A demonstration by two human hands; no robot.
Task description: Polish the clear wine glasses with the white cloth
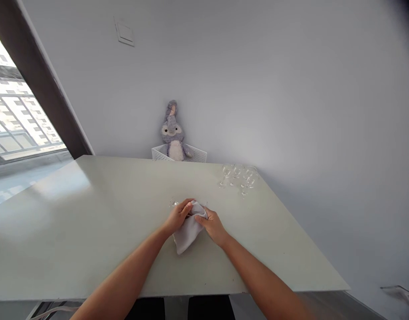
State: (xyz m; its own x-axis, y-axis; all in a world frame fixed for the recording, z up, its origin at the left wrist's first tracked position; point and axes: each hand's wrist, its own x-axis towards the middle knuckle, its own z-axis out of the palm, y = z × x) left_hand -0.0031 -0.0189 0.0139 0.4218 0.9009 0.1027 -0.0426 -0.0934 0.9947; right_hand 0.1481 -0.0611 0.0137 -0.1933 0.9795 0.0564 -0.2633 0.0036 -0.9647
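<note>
Both hands meet over the middle of the table, holding a light grey cloth [188, 233] whose lower end hangs toward me. My left hand [178, 216] grips its upper left side, thumb on top. My right hand [213, 226] pinches the cloth at the right, with the thumb pressed on it. A clear glass piece [174, 203] shows just beyond my left hand, partly hidden by it. Something transparent also peeks out by my right fingers, too faint to make out. Several clear wine glasses [236, 171] are grouped at the table's far right corner.
The pale table [117, 222] reaches the grey wall. Behind its far edge, a white perforated basket [199, 155] holds a grey plush toy [172, 131]. A window with railings [21, 120] is at the left. A cable [54, 310] lies below the table's front left.
</note>
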